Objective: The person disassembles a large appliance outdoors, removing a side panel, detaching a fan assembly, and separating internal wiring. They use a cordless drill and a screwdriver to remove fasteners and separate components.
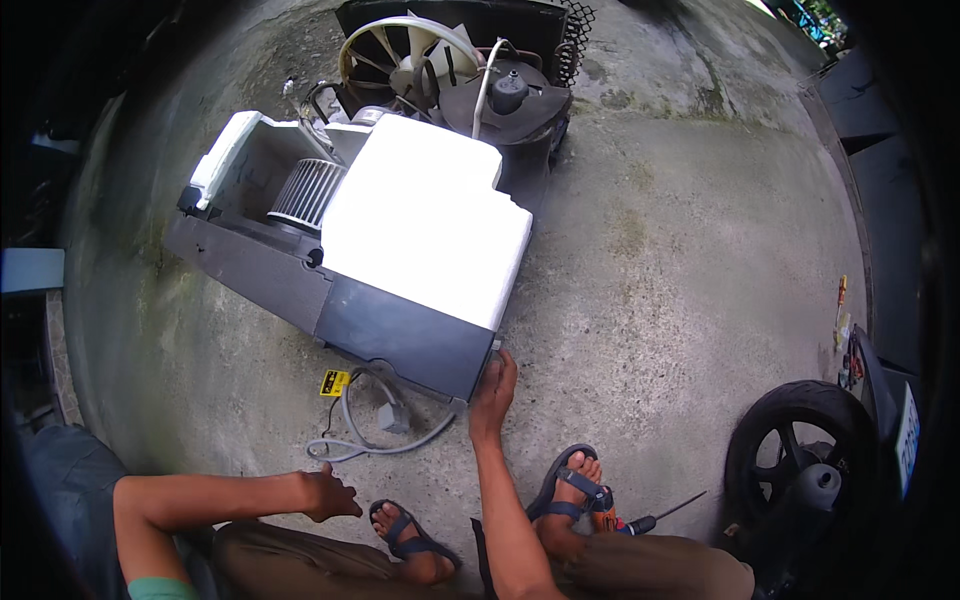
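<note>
A partly stripped window air conditioner [405, 335] lies on the ground before me, its dark grey casing towards me. A bright white foam block [415, 215] covers its middle, beside an exposed blower wheel [308, 192]. My right hand [492, 395] is closed on the casing's near right corner, next to a small light knob [497, 345]; some fingertips are hidden. My left hand [330, 495] hangs in the air near my left knee, fingers loosely bent and apart, nothing in it. Between the hands and the casing lies a looped grey power cord [365, 447] with a plug [392, 417] and a yellow tag [334, 382].
Behind the foam stand a pale fan ring [410, 60] and a dark compressor [510, 92]. An orange and black power driver [605, 515] with a long bit lies by my right foot. A motorbike wheel [800, 450] stands at the right; a screwdriver [842, 290] lies beyond it.
</note>
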### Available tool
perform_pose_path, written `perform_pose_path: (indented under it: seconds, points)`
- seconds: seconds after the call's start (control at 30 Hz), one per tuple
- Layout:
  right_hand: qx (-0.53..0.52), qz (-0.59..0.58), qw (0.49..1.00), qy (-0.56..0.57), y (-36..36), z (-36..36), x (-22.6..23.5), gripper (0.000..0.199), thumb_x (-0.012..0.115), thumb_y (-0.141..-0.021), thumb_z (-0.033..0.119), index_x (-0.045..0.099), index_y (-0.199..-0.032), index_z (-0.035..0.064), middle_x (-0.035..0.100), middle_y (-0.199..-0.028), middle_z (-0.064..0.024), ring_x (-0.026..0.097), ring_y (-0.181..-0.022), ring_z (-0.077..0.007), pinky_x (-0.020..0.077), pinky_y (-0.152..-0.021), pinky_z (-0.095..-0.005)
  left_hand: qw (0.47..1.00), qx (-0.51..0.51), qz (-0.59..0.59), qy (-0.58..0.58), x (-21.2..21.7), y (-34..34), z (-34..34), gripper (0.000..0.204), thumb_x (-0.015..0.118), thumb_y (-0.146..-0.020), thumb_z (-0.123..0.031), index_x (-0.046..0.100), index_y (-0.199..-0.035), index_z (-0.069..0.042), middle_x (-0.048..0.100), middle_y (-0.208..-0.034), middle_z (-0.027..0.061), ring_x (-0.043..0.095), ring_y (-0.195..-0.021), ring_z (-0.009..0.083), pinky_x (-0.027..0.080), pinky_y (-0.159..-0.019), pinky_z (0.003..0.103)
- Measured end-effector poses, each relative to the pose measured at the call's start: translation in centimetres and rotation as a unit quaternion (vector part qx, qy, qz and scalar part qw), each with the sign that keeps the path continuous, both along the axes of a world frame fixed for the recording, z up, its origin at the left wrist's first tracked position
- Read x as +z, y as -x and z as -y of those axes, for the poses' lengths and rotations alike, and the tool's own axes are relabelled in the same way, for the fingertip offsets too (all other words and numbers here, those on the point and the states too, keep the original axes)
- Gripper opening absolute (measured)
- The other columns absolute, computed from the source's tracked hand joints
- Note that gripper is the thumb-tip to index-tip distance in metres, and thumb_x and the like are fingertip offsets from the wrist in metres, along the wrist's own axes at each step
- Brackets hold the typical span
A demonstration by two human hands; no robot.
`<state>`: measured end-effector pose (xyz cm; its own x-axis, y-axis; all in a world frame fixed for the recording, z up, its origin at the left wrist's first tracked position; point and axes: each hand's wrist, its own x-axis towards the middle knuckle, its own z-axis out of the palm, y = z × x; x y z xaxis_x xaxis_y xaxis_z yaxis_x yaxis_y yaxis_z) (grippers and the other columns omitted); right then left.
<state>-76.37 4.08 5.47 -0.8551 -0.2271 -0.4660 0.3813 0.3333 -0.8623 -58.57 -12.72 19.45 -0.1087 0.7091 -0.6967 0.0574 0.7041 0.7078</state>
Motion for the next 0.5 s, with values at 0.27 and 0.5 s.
perform_pose_path:
  seconds: [0.27, 0.5]
  points:
    - [-0.061, 0.061, 0.991, 0.102, -0.2, 1.4, 0.2, 0.054, 0.045, -0.107, 0.039, 0.049, -0.144, -0.0005, 0.049, -0.123, -0.0142, 0.050, -0.118, -0.0240, 0.0404, -0.103, -0.0375, 0.517, 0.690, -0.448, 0.237, -8.8, 7.7, -3.2, 0.059, 0.075, -0.076, -0.016, 0.051, -0.127, 0.000, 0.055, -0.118, 0.0233, 0.051, -0.114, 0.0457, 0.045, -0.095, 0.050]
    - [0.044, -0.062, 0.995, 0.064, 0.9, -0.7, -1.6, 0.035, 0.053, -0.099, 0.006, 0.062, -0.133, -0.0005, 0.054, -0.117, -0.0134, 0.058, -0.108, -0.0221, 0.0457, -0.095, -0.0325, 0.443, 0.771, -0.391, 0.236, -14.3, 8.9, -3.8, 0.044, 0.068, -0.089, -0.021, 0.055, -0.125, 0.001, 0.067, -0.106, 0.0270, 0.062, -0.102, 0.0475, 0.050, -0.085, 0.053]
